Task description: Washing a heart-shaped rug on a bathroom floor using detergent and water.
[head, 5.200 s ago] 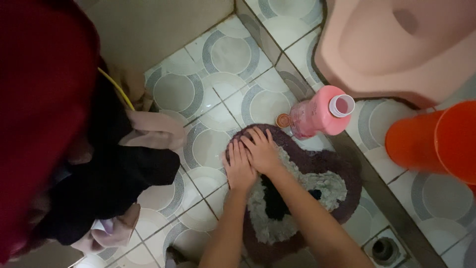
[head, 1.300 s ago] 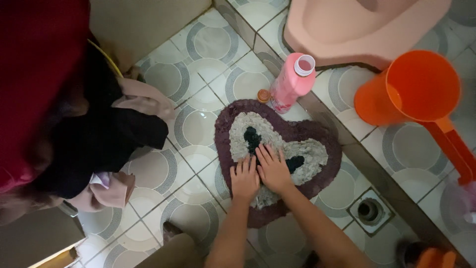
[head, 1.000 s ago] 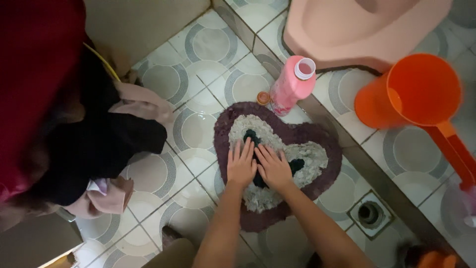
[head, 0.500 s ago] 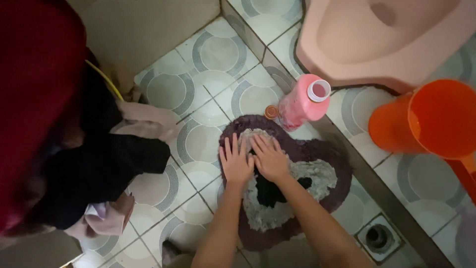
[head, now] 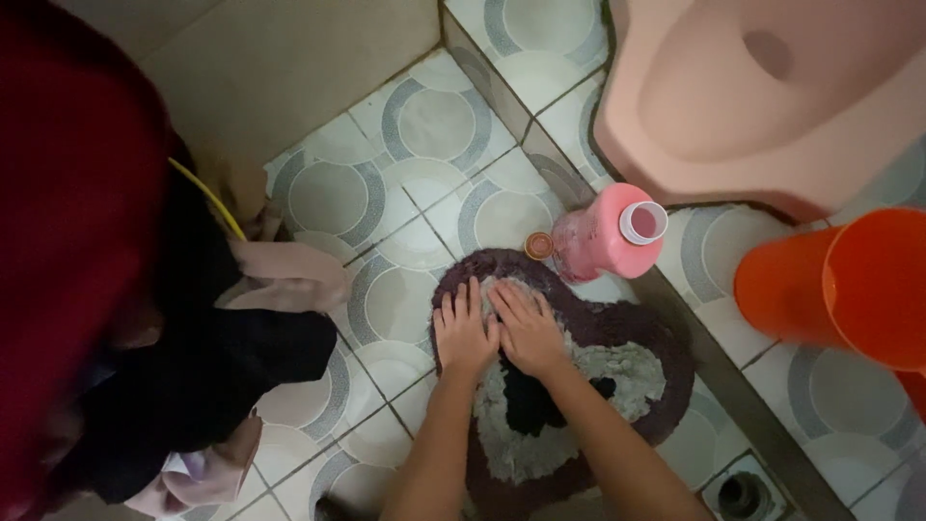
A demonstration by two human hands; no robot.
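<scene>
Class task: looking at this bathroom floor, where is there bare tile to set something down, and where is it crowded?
Bare tiles lie between the wall, the pile of clothes and the heart-shaped mat. It is crowded around the pink bottle, its cap, the squat toilet and the orange dipper.

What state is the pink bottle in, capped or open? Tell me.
Open. The pink bottle stands upright with its white-rimmed mouth uncovered, and a small round cap lies on the floor beside it.

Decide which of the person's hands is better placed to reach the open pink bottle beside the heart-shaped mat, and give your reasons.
Probably the right hand. Both hands lie flat on the mat, but the right sits nearer the pink bottle and its small cap. The left hand lies on the far side and would have to cross over.
</scene>
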